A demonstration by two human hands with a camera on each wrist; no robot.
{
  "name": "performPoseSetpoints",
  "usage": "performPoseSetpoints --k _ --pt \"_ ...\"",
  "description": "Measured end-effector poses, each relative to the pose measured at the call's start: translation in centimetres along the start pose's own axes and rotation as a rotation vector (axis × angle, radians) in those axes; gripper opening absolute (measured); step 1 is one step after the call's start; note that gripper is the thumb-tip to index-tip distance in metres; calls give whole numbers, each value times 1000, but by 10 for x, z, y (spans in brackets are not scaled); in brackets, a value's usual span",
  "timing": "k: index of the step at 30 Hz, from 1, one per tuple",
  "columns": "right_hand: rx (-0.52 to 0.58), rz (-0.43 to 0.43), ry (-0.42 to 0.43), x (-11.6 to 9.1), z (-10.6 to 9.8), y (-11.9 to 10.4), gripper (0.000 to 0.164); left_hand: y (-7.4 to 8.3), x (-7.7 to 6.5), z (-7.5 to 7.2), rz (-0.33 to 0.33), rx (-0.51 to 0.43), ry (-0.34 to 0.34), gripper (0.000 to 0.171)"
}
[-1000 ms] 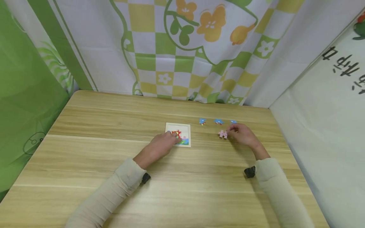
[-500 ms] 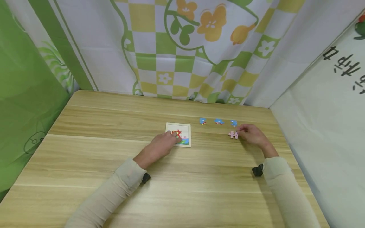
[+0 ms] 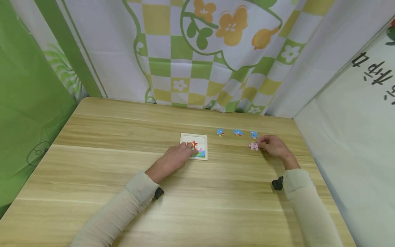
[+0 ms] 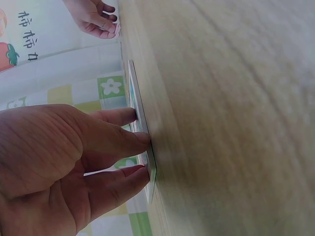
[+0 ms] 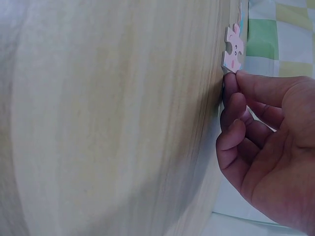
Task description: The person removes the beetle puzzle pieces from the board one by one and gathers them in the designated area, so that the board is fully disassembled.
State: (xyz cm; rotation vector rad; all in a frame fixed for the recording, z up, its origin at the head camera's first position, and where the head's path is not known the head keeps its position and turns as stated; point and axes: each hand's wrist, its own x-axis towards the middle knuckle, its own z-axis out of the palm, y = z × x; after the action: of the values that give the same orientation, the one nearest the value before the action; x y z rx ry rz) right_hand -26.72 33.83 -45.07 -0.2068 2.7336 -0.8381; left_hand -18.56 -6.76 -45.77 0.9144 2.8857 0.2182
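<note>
A square puzzle board (image 3: 202,138) with a pale raised frame lies on the table, partly filled with a red, green and blue picture. My left hand (image 3: 172,157) rests on its lower left part, covering some of the picture. In the left wrist view, the thumb and fingertips (image 4: 141,138) touch the board near its edge, fingers fairly straight. My right hand (image 3: 274,146) pinches a pink puzzle piece (image 3: 254,146) by its right end. In the right wrist view, this piece (image 5: 234,49) shows a small face and stands out beyond thumb and forefinger.
Three blue puzzle pieces lie in a row behind the pink one: a left piece (image 3: 220,131), a middle piece (image 3: 238,132) and a right piece (image 3: 254,134). A patterned curtain (image 3: 197,68) hangs along the table's (image 3: 197,212) back edge.
My right hand has moved to the right with the pink puzzle piece, and the rightmost blue piece shows more fully behind it. My left hand has stayed on the board.
</note>
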Motion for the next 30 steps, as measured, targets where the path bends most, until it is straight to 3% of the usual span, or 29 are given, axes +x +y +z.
performPoseSetpoints --k 12,30 --pt "-18 19 27 1 3 4 28 2 0 -1 2 28 -31 45" --pt "12 27 86 2 9 4 23 2 1 -1 31 33 -2 45"
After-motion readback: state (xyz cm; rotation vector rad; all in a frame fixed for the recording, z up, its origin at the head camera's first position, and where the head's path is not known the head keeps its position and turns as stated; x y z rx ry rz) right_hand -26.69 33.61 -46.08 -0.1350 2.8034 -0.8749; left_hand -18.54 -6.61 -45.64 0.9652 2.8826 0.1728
